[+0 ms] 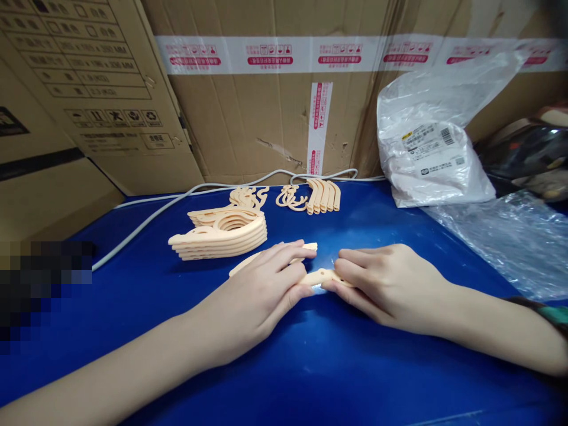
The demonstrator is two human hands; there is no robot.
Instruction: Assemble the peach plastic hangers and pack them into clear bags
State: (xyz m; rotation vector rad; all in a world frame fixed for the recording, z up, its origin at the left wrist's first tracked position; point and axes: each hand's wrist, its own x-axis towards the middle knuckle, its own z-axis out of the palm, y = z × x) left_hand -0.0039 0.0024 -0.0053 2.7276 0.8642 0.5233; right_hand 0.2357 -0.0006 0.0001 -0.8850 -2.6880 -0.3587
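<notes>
Both hands pinch one beige plastic hanger piece (320,276) low over the blue table. My left hand (268,287) grips its left end between thumb and fingers, while my right hand (386,281) closes round the right end. Only the middle of the piece, with a small hole, shows between them. Behind my left hand, and partly hidden by it, lies another beige piece (242,264). Farther back on the left is a stack of beige hanger bodies (222,242). Beige hooks (248,196) lie behind that stack, and several curved hanger arms (323,195) sit in a row to the right.
Cardboard boxes (248,118) wall off the back and left. A white cable (146,234) runs along the table's rear and left. At the right stand a white plastic mailer bag (437,151) and a crumpled clear plastic sheet (501,242). The blue table (310,367) extends in front.
</notes>
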